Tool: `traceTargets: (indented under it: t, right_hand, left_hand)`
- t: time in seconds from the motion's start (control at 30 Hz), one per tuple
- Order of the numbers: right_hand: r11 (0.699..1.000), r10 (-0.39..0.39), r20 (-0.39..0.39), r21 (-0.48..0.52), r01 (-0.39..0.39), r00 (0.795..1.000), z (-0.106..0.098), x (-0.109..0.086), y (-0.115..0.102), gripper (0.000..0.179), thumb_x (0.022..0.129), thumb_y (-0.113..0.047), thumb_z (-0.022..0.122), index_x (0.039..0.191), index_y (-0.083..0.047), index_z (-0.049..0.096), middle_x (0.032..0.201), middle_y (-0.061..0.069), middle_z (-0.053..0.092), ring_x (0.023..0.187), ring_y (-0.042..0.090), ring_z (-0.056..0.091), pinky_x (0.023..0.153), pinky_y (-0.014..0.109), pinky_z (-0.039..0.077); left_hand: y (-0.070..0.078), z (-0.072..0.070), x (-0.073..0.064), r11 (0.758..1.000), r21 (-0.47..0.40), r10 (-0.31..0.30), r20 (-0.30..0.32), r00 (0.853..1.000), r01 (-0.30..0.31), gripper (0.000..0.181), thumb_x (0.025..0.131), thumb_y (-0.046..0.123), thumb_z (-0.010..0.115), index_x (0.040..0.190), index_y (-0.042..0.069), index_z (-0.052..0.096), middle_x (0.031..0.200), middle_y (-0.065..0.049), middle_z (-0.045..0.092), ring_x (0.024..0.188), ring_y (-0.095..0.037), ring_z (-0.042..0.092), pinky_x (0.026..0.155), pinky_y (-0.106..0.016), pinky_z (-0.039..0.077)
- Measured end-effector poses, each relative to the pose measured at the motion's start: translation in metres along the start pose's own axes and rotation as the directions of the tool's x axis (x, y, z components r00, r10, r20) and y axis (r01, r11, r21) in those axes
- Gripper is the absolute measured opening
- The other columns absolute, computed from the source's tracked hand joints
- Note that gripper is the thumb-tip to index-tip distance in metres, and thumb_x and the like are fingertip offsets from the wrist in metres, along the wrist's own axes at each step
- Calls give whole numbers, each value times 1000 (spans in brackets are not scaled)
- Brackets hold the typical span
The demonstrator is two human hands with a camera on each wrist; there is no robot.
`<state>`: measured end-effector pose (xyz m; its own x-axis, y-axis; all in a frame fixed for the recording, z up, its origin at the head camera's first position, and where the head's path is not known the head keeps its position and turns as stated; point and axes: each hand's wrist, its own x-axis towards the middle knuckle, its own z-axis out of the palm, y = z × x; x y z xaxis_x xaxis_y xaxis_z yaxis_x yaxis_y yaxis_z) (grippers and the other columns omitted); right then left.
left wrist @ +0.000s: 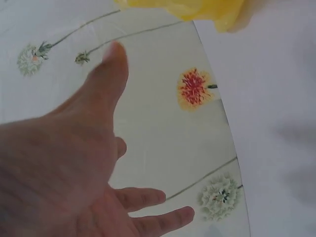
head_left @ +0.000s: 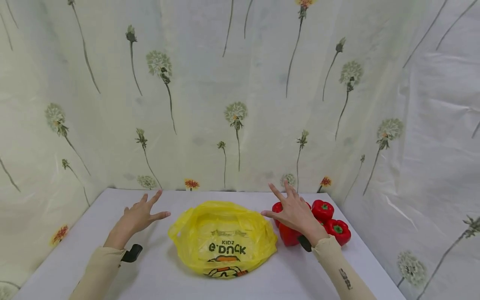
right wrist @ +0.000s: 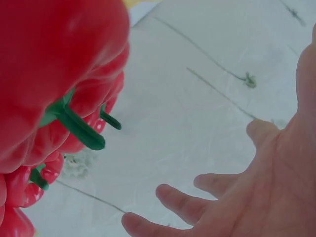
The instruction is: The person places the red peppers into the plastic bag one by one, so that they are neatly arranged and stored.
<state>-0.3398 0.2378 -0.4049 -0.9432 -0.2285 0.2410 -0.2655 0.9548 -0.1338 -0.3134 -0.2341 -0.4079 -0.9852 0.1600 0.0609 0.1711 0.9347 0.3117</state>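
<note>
A yellow plastic bag (head_left: pixel 225 241) with duck print lies on the white table, its mouth spread wide. To its left my left hand (head_left: pixel 136 216) hovers with fingers spread and nothing in them; the left wrist view shows that palm (left wrist: pixel 64 168) bare, with the bag's edge (left wrist: pixel 197 10) above. On the right side, my right hand (head_left: pixel 298 212) is also spread and empty, overlapping several red bell peppers (head_left: pixel 339 231) in the head view. Up close in the right wrist view, the peppers (right wrist: pixel 54 44) show green stems, with the fingers (right wrist: pixel 182 202) apart from them.
The white table (head_left: pixel 150 275) ends at a hanging curtain (head_left: pixel 198 104) printed with dandelions, which also closes off both sides. A dark wrist camera (head_left: pixel 132 253) is strapped at the left cuff.
</note>
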Motion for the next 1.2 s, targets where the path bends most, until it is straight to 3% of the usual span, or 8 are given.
traceTargets:
  t: [0.2,0.37,0.47,0.63,0.87,1.07,1.17,1.2]
  right_hand:
    - [991,32,74,124,-41,997,-7,-11,-2,98,73,-83,48,152,-47,2,163,15,3,137,51,30,91,71,43]
    - [975,25,111,217,-48,994,-13,-19,-5,95,75,-79,52,150,-52,0,163,14,6,137,51,30,92,73,39]
    - [975,15,98,218,-36,995,-16,-25,-5,96,75,-79,53,151,-50,1,163,13,7,138,50,30,93,75,37]
    - [977,25,70,210,-39,997,-22,-34,-7,100,73,-78,56,151,-49,1,163,12,10,139,47,30,93,75,36]
    - [967,50,48,247,-61,998,-29,-46,-8,108,68,-82,57,150,-49,-4,163,6,11,142,39,27,93,69,43]
    - [962,66,32,263,-72,997,-29,-60,-6,111,65,-80,62,151,-48,-1,161,6,18,137,38,35,82,59,54]
    - [965,85,27,246,-89,996,-27,-68,-1,112,65,-79,63,152,-45,1,159,9,23,136,39,37,83,60,53]
    - [966,94,30,241,-98,995,-27,-71,0,113,65,-79,64,152,-45,2,159,10,25,136,40,36,83,61,53]
  left_hand:
    - [14,-2,-6,999,-17,34,-67,997,-35,87,91,60,51,154,8,20,147,-42,23,118,-63,43,94,-80,26]
    - [25,-4,-13,997,-66,30,-53,998,-33,88,91,62,49,155,10,17,149,-42,19,120,-62,42,92,-74,37]
    - [33,-6,-17,995,-94,39,-46,998,-43,89,90,63,47,155,12,15,150,-41,18,122,-62,40,91,-70,40]
    - [46,-8,-24,994,-72,72,-80,994,-78,86,91,61,47,156,14,14,148,-41,21,119,-63,42,90,-69,42]
    - [61,-1,-31,995,-56,79,-99,992,-85,78,95,57,44,156,21,12,149,-39,24,119,-65,41,88,-70,43]
    - [65,10,-42,994,-64,85,-95,992,-91,79,93,58,45,156,25,10,149,-40,23,111,-67,45,75,-65,51]
    - [67,16,-48,995,-38,86,-101,991,-91,81,91,61,46,156,25,12,144,-41,31,104,-63,53,72,-62,53]
    - [68,18,-49,996,-32,85,-103,991,-89,83,90,61,47,156,25,12,138,-41,38,94,-58,58,68,-57,54]
